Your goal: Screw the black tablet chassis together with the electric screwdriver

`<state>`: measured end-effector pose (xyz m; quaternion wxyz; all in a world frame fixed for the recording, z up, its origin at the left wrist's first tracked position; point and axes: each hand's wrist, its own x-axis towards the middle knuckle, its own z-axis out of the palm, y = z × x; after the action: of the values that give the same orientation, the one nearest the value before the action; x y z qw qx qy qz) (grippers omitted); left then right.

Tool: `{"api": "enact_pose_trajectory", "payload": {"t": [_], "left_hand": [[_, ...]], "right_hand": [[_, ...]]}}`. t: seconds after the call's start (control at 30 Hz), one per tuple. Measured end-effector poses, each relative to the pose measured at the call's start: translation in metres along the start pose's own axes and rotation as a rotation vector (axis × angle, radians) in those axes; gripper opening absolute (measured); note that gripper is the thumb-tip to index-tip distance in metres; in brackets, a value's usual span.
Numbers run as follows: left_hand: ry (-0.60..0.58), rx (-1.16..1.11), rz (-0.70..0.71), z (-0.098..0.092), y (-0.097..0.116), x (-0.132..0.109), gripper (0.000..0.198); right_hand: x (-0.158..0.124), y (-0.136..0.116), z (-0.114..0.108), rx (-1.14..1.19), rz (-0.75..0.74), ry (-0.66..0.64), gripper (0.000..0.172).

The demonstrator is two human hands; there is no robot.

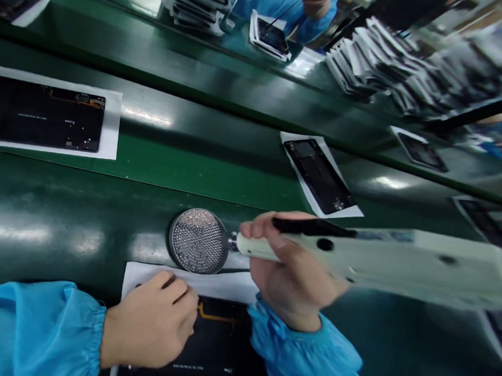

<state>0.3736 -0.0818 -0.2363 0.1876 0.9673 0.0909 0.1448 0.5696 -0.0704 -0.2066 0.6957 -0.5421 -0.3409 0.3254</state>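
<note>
My right hand is wrapped round a pale electric screwdriver with a dark lever along its top. The metal tip of the screwdriver is at the right rim of a round grey dish with a dotted, metallic surface; whether they touch I cannot tell. Below lies a black tablet panel with a yellow-orange strip, on a white sheet. My left hand rests over the panel's upper left part, fingers curled in. What those fingers hold, if anything, is hidden.
Across the green bench lie a panel on white paper at left and another panel right of centre. Behind are stacked panels and a long row of paper-wrapped pieces. A co-worker's hand shows at the top.
</note>
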Motion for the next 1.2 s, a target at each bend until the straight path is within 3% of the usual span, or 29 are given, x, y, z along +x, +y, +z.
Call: {"api": "enact_pose_trajectory", "payload": {"t": [0.23,0.43,0.73,1.2], "left_hand": [[-0.041,0.003,0.011,0.0,0.0,-0.001,0.022],[0.01,0.01,0.01,0.008,0.004,0.01,0.024],[-0.007,0.007,-0.012,0.014,0.009,0.018,0.019],[-0.058,-0.032,-0.065,0.019,0.018,0.037,0.028]], "right_hand": [[0.01,0.019,0.009,-0.028,0.061,0.027,0.012],[0.013,0.021,-0.003,-0.007,0.087,0.01,0.012],[0.015,0.025,-0.014,-0.034,0.069,-0.014,0.009],[0.02,0.026,-0.033,-0.014,0.078,0.019,0.01]]}}
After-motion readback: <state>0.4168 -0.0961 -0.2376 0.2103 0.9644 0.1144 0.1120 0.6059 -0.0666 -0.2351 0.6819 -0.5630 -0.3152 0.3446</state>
